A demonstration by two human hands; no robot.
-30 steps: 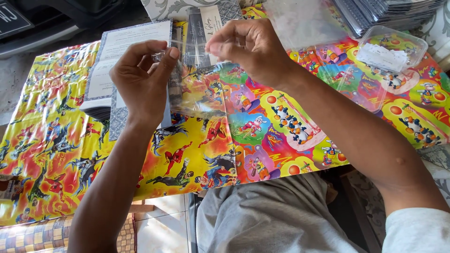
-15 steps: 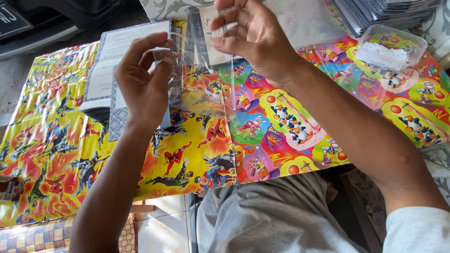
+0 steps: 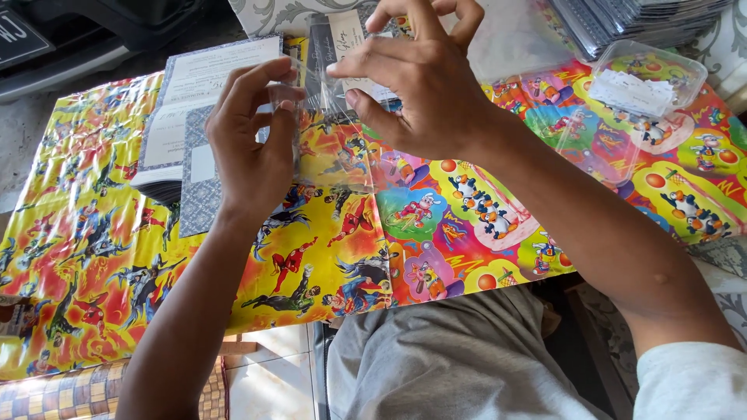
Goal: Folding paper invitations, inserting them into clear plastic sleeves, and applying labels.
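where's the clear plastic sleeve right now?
In the head view, the clear plastic sleeve is upper centre, held between the left hand and right hand, above the cartoon-print table cover and right of the card stack.

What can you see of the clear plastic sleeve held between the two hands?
The clear plastic sleeve is thin, glossy and see-through, with the colourful cartoon table cover showing through it. It hangs roughly upright above the table. The left hand pinches its left edge, and the right hand grips its top. Whether anything is inside cannot be told.

Clear glossy plastic sleeve (image 3: 334,132), shiny printed cartoon table covering (image 3: 117,233), matt paper cards (image 3: 194,101), transparent plastic tub (image 3: 646,78)
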